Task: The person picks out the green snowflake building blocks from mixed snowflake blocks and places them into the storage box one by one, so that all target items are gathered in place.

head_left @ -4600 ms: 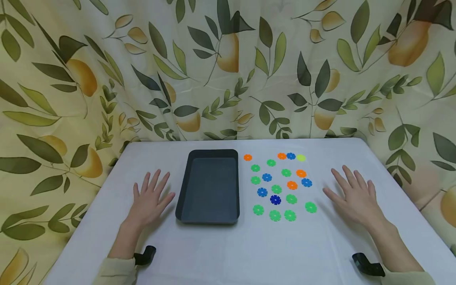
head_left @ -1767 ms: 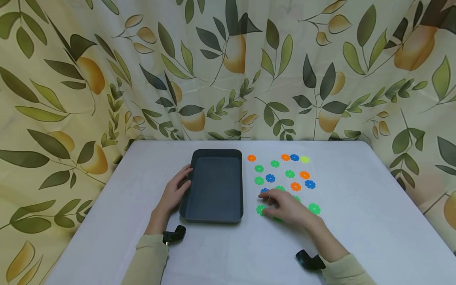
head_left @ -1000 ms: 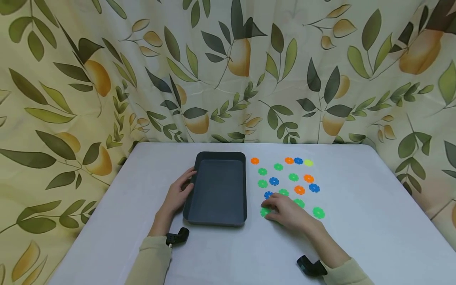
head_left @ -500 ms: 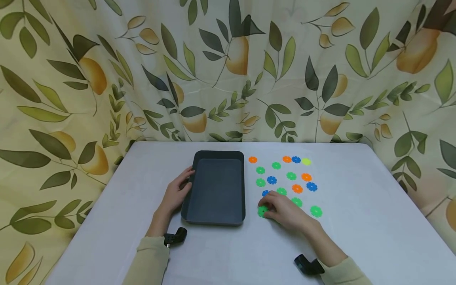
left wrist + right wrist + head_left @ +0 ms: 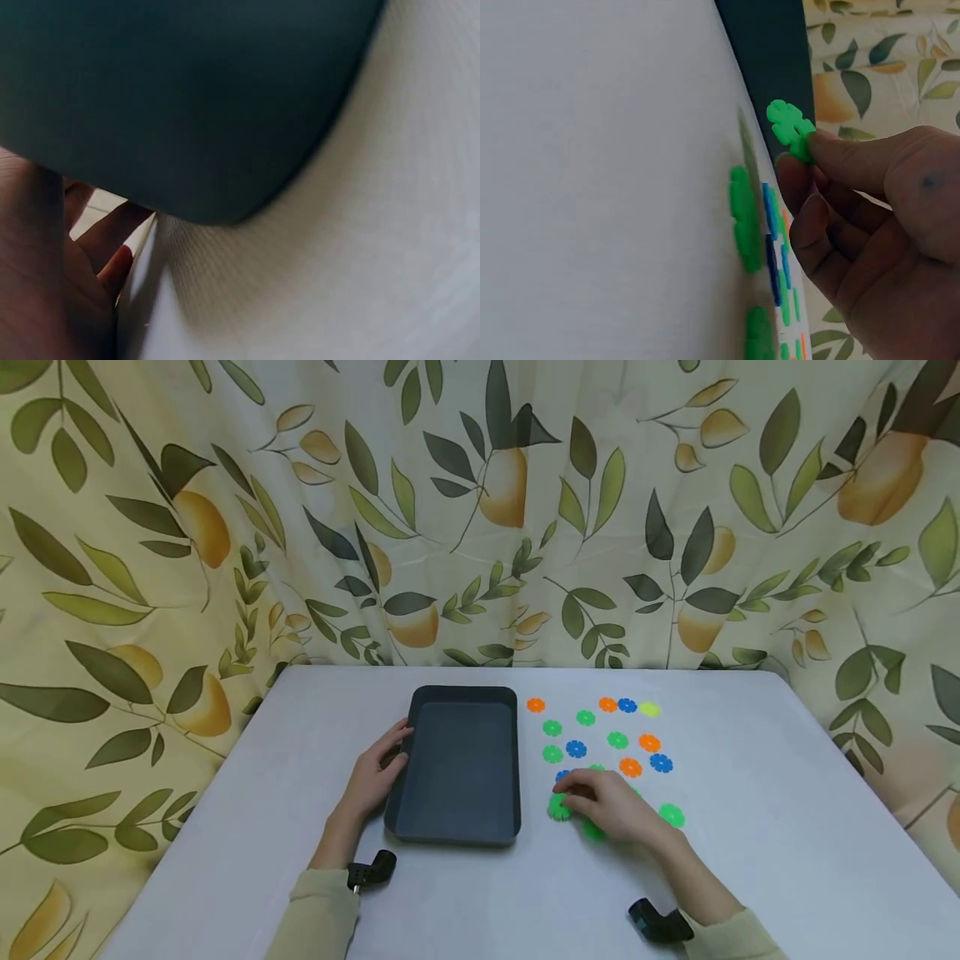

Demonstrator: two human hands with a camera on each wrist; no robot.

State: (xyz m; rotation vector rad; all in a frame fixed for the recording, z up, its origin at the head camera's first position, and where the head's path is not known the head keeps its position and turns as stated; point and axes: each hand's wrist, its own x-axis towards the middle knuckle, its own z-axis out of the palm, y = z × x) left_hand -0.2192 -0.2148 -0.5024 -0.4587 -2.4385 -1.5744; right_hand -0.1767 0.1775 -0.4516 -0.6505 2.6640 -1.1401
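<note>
Green disc pinched between right hand's thumb and finger, off the table, right of tray. Other discs lie around. Left hand, thumb and fingers apart, touches tray's left side.

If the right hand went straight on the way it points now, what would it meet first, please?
The right hand, pinching a green disc, would probably meet the tray; depth is unclear, so it might pass above.
</note>
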